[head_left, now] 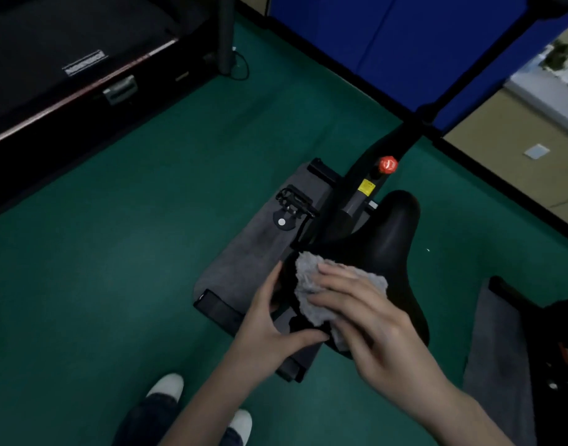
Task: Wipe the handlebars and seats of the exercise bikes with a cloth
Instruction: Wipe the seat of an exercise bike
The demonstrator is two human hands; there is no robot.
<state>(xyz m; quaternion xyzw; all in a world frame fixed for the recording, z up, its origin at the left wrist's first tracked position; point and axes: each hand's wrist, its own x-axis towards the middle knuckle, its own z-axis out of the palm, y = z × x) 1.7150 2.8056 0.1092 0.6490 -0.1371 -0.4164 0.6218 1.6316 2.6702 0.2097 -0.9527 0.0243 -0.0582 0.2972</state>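
On the seat: right hand [369, 320] lies flat with fingers spread, pressing the cloth [311, 284] onto the wide rear part of the seat [382, 239].
Left hand: left hand [270, 320] is partly curled round the seat's rear left edge, thumb along the underside, steadying it; it holds no cloth.
Seat place: low centre of view, on the bike [356, 201] standing on a grey mat [244, 262] over green floor [115, 252].
Seat axis: long axis runs from the hands up and slightly right; the narrow nose points away from the person, toward the red knob [387, 164] and the frame.
Cloth: bunched, one corner sticking up past the fingers at the left edge.
Risk, cloth: bunched as it is, it could slide out from under the flat palm on a stroke, since no finger pinches it.
Risk, coverage: nose and right flank look untouched; short strokes may miss them.
Risk, seat: a hard sideways push might twist the seat on its post if the left hand loosens.
Handlebars: out of view; their state cannot be told.
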